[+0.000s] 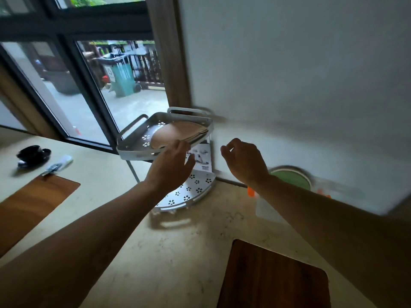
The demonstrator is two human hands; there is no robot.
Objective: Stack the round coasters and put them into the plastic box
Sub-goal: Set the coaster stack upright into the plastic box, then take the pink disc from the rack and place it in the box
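Note:
A pile of beige round coasters (178,133) lies on the top tier of a white two-tier corner rack (133,150). My left hand (172,164) hovers just in front of that tier, fingers apart, fingertips near the coasters' front edge. My right hand (243,161) is raised to the right of the rack, fingers loosely curled with nothing in them. A clear plastic box (265,210) with orange clips stands on the counter under my right forearm, mostly hidden. A green round coaster (293,178) leans at the wall behind it.
The rack's lower tier (195,190) holds only a paper label card. A black cup and saucer (33,153) and a small packet sit at the far left. Two wooden boards (273,278) lie on the pale counter. A window is behind the rack.

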